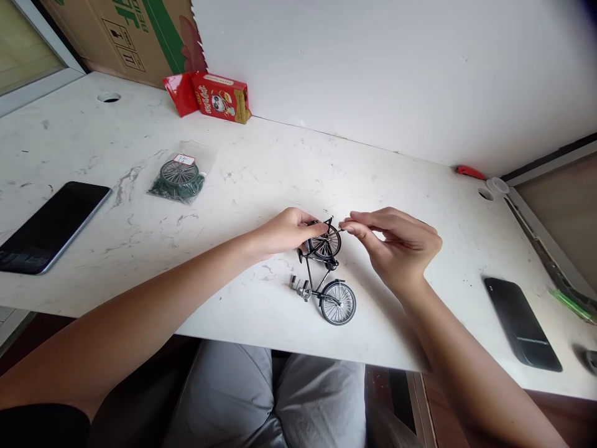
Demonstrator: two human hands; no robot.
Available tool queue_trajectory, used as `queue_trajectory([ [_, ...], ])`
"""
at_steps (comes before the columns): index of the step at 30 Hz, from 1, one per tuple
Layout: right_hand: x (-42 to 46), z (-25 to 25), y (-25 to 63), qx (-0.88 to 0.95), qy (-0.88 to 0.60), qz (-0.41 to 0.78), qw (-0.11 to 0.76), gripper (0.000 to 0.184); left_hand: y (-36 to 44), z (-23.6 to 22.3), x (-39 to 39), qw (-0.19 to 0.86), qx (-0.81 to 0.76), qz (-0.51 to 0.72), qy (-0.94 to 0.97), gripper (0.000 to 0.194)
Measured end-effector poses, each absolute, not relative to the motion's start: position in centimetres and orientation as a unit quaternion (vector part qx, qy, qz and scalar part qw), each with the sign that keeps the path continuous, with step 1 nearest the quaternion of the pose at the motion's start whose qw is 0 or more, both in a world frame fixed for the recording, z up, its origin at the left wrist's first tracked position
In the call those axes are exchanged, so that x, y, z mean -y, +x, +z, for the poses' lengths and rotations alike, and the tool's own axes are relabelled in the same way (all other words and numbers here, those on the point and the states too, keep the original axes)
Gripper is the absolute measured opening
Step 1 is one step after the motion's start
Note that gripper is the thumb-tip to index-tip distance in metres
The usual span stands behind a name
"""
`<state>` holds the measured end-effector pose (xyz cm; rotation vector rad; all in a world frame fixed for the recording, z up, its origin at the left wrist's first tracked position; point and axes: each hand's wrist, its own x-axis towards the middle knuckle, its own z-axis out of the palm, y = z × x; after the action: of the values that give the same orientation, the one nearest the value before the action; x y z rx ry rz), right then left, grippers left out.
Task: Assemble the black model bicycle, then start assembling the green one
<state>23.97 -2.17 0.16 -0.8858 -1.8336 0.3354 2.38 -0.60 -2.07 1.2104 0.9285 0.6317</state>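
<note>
The miniature bicycle (308,267) lies at the centre of the frame, on its side on the white bench (261,162). The left hand (284,231) has its fingers clamped on the upper wheel (332,241), thumb on the near face; this grip appears intended to steady the light frame. The lower wheel (339,303) is free of both hands, near the bench's front edge.

The right hand (403,249) is just beside the upper wheel, thumb and forefinger tips together in a fine pinch, apparently suited to small parts. Whether a small piece sits between them, I cannot tell.

A clear bag (181,177) containing another spoked wheel lies upper left, within the left arm's reach. Behind it, a red box (221,98) stands near the wall. Dark phones lie at far left (53,227) and lower right (522,323), apart from the handling area.
</note>
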Motion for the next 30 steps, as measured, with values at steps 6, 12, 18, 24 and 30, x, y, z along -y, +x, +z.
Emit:
queue_trajectory([
  [6, 2.21, 0.49, 23.87, 0.769, -0.366, 0.192, 0.488, 0.027, 2.55, -1.94, 0.53, 0.68, -0.43, 0.279, 0.525, 0.031],
  [12, 2.4, 0.76, 24.06, 0.72, -0.41, 0.252, 0.5, 0.016, 2.54, -1.83, 0.66, 0.672, -0.434, 0.278, 0.532, 0.031],
  [18, 2.85, 0.97, 23.64, 0.703, -0.459, 0.205, 0.503, 0.012, 2.55, -1.66, 0.8, 0.665, -0.44, 0.275, 0.537, 0.03],
  [24, 2.66, 0.5, 23.66, 0.706, -0.451, 0.182, 0.514, 0.015, 2.41, -1.69, 0.8, 0.665, -0.434, 0.273, 0.543, 0.032],
  [30, 2.56, 1.02, 24.03, 0.773, -0.398, 0.146, 0.472, 0.013, 2.44, -1.75, 0.61, 0.676, -0.446, 0.278, 0.517, 0.032],
])
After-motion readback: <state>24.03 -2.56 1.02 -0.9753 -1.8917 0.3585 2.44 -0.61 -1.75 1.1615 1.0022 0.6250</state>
